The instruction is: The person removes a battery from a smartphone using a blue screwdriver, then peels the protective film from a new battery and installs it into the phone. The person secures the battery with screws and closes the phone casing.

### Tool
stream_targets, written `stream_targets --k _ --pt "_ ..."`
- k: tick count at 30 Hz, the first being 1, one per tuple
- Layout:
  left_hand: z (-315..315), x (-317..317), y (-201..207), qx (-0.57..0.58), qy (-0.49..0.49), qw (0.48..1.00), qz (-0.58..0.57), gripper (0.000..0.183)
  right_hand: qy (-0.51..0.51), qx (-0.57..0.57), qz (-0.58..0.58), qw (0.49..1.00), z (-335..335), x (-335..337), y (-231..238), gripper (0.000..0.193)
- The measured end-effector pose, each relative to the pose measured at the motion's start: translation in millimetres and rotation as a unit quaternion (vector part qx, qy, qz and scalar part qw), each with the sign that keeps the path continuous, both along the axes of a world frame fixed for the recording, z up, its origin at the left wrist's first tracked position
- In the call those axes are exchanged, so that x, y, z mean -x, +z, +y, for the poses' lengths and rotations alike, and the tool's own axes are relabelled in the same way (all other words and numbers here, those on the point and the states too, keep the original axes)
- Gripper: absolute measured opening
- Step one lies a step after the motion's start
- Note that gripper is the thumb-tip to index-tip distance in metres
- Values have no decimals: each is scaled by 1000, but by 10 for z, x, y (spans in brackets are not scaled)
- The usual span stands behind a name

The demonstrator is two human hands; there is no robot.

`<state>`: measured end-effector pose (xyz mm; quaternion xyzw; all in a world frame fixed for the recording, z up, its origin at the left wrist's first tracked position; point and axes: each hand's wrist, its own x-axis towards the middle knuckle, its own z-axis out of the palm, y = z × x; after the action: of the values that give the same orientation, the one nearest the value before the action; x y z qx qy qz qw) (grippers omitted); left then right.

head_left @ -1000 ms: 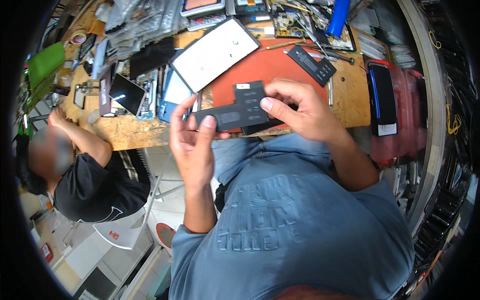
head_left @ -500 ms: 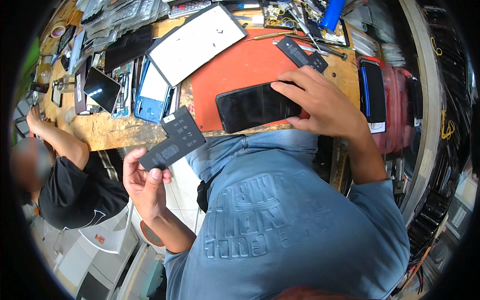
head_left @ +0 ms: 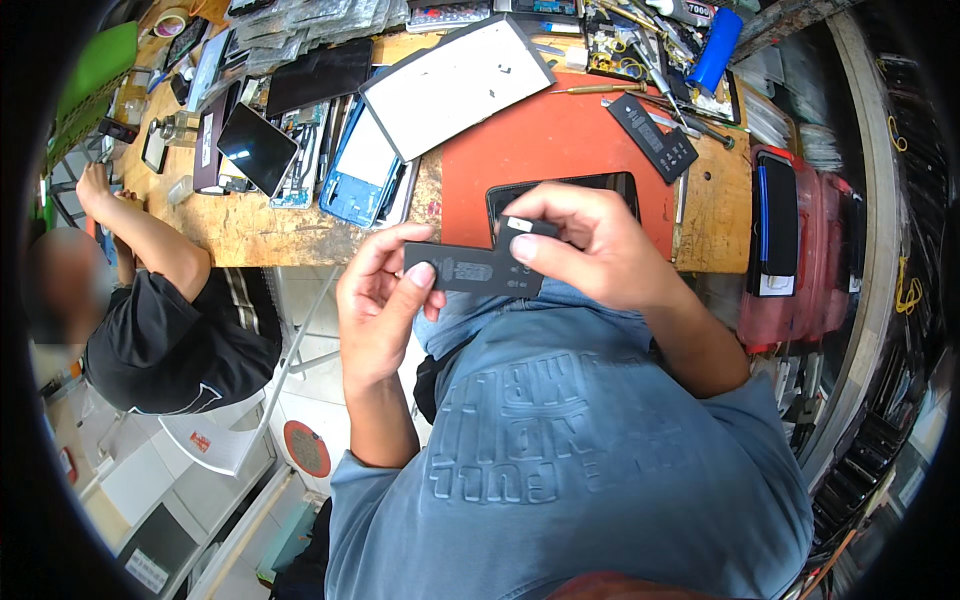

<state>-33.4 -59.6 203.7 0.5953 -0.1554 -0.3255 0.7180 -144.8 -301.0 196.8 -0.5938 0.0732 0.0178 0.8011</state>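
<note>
Both hands hold a black L-shaped phone battery over my lap, just off the bench's near edge. Its left end is pinched between the thumb and fingers of my left hand. My right hand grips the narrower upper right part, thumb on the face near a small pale tab. Behind the right hand a black smartphone lies on the orange-red mat, partly hidden by that hand. A second black battery lies at the mat's right far corner.
A white board overlaps the mat. Left of it lie a blue phone frame and a dark-screened phone. Screwdrivers lie at the back. A red translucent case stands right of the wooden bench. Another person sits at left.
My right hand has let go of the smartphone on the mat and taken hold of the battery. My left hand has brought the battery rightward and turned it more level. The view has shifted.
</note>
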Motion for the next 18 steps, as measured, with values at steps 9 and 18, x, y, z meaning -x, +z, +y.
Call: stream_targets --k 9,18 --pt "-371 29 175 -205 -34 888 -410 24 -55 108 6 993 43 31 80 9" --pt "-494 17 170 -190 -40 870 -453 18 -86 212 -58 972 87 44 112 9"
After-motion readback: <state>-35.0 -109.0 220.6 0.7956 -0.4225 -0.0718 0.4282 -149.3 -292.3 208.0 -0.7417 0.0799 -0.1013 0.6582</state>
